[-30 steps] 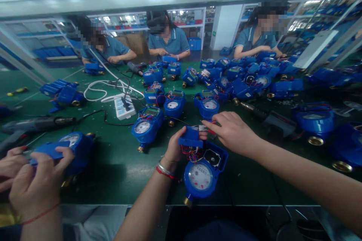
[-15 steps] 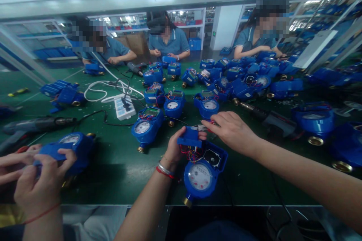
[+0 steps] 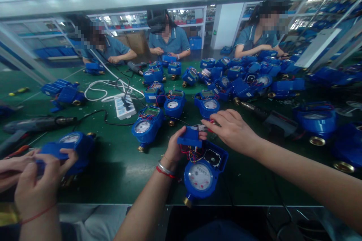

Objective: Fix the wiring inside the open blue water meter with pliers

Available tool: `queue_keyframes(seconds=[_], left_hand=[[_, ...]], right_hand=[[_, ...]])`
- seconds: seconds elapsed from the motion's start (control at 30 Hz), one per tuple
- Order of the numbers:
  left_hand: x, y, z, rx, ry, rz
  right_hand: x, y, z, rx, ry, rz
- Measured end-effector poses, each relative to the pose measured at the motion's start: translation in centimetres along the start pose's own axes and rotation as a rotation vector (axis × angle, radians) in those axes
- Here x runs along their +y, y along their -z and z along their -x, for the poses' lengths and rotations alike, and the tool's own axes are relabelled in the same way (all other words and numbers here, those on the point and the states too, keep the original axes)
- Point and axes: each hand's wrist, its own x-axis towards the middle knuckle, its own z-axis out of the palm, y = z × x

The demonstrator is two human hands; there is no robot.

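A blue water meter (image 3: 201,175) with a white dial lies on the green bench in front of me, its top open with coloured wires showing. My left hand (image 3: 174,147) holds the meter's blue cover (image 3: 190,138) lifted just above the open compartment. My right hand (image 3: 233,131) reaches in from the right, fingertips pinching a small part with red wires (image 3: 204,127) at the cover's far edge.
A co-worker's hands (image 3: 36,180) at the left hold another blue meter (image 3: 74,147). Several blue meters (image 3: 174,105) crowd the green bench (image 3: 113,165), with a white power strip (image 3: 123,106), cables and electric screwdrivers (image 3: 36,123). Three people sit across the bench.
My hands stay almost still at the cover. The co-worker's hands at the left have shifted slightly on their meter.
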Motion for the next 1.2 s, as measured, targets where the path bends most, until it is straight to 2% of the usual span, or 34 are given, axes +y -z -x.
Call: queue_keyframes(seconds=[0.33, 0.63, 1.2], left_hand=[[-0.14, 0.69, -0.14, -0.043, -0.01, -0.022], [0.16, -0.28, 0.03, 0.054, 0.01, 0.031], [-0.07, -0.25, 0.04, 0.027, -0.015, 0.002]], right_hand=[[0.16, 0.17, 0.19, 0.009, 0.002, -0.004], [0.4, 0.27, 0.38, 0.01, 0.021, 0.013], [0.51, 0.4, 0.28, 0.03, 0.025, 0.006]])
